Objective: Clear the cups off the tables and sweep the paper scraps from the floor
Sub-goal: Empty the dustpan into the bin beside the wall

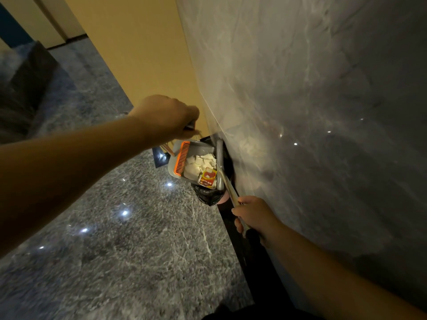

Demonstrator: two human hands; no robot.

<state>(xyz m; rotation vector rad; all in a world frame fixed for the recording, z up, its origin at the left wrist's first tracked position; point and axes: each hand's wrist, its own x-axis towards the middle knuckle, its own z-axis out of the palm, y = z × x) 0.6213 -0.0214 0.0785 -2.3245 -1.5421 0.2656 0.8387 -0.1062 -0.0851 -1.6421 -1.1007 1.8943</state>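
Floor (120, 250): polished grey marbled stone, glossy, with ceiling lights mirrored in it as bright spots; wide open stretch to the left and toward the viewer.
Walls: a grey marbled wall (300, 88) fills the right side and meets a yellow wall (143, 54) at a vertical corner; a dark skirting strip (233, 229) runs along the foot of the grey wall.
Dustpan (182, 158): grey, with an orange comb edge (181, 159) along its left rim; held up tight in the corner, its right side just beside the grey wall.
Paper scraps (198, 163): white pieces heaped inside the dustpan.
Wrapper (208, 178): red and yellow packet at the near end of the heap; print on it too small to read.
Bin bag (208, 194): black, glossy, directly under the dustpan's near end, against the skirting.
Left hand (168, 116): fingers curled round a thin metal handle above the dustpan's far end.
Right hand (250, 215): grips a slim metal pole (227, 183) that runs from the dustpan's near right side toward the viewer, close along the wall.
Dark shape (25, 88): blurred, far left on the floor; cannot tell what it is.
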